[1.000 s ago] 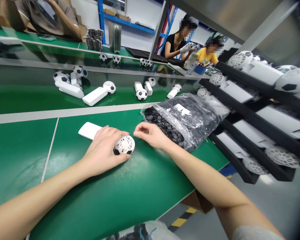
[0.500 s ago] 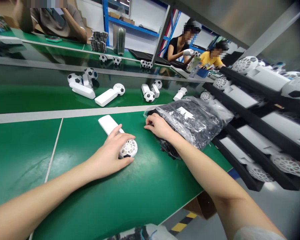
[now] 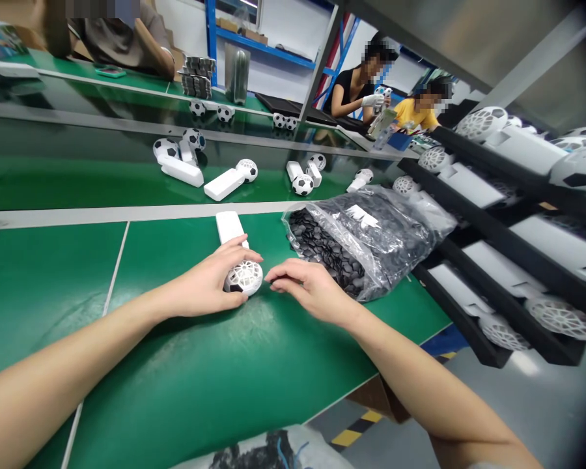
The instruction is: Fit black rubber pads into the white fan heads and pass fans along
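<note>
A white handheld fan (image 3: 245, 278) with a soccer-ball-patterned grille head lies on the green bench, its white handle (image 3: 229, 227) pointing away from me. My left hand (image 3: 215, 277) is closed around the head, thumb at the near side and fingers over the far side. Just right of the head, my right hand (image 3: 305, 286) pinches a small dark piece between thumb and fingertips. Beside that hand lies a clear plastic bag (image 3: 385, 228), its mouth toward me, with many small black pieces (image 3: 325, 251) showing inside.
On the belt (image 3: 127, 182) beyond the bench edge lie several ball-headed fans (image 3: 224, 184). Black racks (image 3: 461, 260) with more white fans stand at the right. Several people work across the line, near stacked metal parts (image 3: 198, 77).
My right hand has come out of the bag's mouth and moved left toward the fan head, a dark piece in its fingertips. The fan's handle has swung more upright; fans on the belt sit further right.
</note>
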`<action>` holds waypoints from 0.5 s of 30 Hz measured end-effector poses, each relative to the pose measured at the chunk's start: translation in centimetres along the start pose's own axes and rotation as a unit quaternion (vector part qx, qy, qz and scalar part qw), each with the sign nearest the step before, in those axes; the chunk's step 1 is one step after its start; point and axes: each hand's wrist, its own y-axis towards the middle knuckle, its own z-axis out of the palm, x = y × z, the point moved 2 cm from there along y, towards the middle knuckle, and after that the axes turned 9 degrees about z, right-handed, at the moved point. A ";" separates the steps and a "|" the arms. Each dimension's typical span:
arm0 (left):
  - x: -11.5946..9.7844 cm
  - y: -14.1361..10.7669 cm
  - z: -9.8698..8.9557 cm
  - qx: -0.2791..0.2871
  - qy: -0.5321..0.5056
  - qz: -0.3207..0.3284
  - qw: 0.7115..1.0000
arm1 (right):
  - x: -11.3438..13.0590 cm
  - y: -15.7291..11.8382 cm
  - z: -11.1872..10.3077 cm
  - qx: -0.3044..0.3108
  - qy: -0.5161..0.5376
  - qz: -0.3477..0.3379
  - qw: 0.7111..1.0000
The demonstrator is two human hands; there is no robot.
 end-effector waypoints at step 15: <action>-0.7 0.0 0.9 -0.062 0.012 -0.022 0.998 | -0.3 0.1 1.0 -0.038 0.128 0.074 0.988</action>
